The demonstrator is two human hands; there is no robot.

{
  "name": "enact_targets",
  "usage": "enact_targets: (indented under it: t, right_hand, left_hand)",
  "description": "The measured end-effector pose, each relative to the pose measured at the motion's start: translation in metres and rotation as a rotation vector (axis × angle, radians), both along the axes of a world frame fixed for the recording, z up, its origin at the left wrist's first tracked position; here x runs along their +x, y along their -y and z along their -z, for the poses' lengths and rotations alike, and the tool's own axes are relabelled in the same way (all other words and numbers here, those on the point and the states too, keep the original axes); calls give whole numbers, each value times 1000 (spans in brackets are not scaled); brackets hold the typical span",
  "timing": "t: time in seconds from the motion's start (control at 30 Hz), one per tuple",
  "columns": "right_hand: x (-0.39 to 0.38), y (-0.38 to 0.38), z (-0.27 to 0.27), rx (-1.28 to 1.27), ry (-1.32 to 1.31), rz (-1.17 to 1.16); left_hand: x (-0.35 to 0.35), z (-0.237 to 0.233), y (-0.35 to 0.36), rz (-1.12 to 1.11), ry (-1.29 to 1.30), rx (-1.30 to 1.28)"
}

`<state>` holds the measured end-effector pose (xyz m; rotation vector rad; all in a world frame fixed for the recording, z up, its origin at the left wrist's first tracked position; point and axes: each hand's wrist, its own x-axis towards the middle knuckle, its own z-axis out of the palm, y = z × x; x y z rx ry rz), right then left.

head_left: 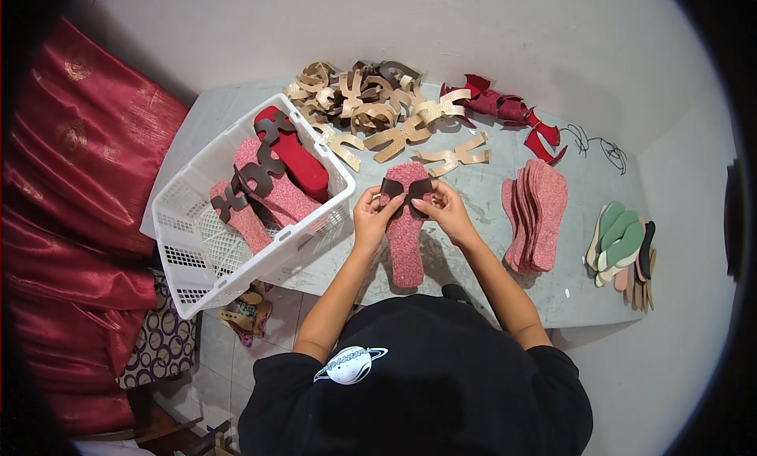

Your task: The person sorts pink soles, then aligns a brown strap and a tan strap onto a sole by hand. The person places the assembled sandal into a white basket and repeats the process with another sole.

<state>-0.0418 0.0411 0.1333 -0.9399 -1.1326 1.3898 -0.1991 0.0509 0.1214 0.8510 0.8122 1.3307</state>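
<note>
Black shirt (465,353) nearest, the forearms (339,298) converge, hands (371,215) pinching a dark strap (420,187).

Dk strap (419,188) partly behind both thumbs (426,208), shirt txt (357,354) illegible

A head camera looks forward and down over the table (482,194).

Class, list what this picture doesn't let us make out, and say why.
All in the head view:
- dark strap: partly covered by the left hand and right hand
- tan strap pile: overlap hides the exact count
- floor of the white basket: partly hidden by sandals
- red curtain: cut off by the dark left edge
</note>
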Motion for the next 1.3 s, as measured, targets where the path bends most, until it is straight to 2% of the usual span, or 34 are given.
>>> enact_targets:
  t: [0.23, 0.4, 0.63, 0.77, 0.9, 1.0, 1.1, 1.3]
  right_hand:
    - [-11, 3, -24, -128, -6, -68]
    - [-30, -9, -48, 20, -53, -223]
    - [-79, -29, -77, 117, -14, -458]
    - [-106, -35, -80, 138, 23, -635]
    - [-126, -37, -81, 171, 76, -669]
    - [-137, -43, -83, 191, 86, -671]
    - [-149, -50, -74, 265, 118, -665]
    - [-153, -55, -49, 421, 365, -660]
  left_hand:
    - [-18, -24, -3, -24, -29, 75]
    - [-50, -46, -9, -108, -35, 146]
    - [-108, -73, -2, -384, 34, 275]
    - [-172, -94, -9, -592, 91, 417]
    - [-248, -117, -18, -817, 27, 438]
    - [-296, -127, -29, -806, -20, 454]
    - [-326, -121, -41, -799, -49, 422]
    - [-361, -34, -73, -799, -192, 150]
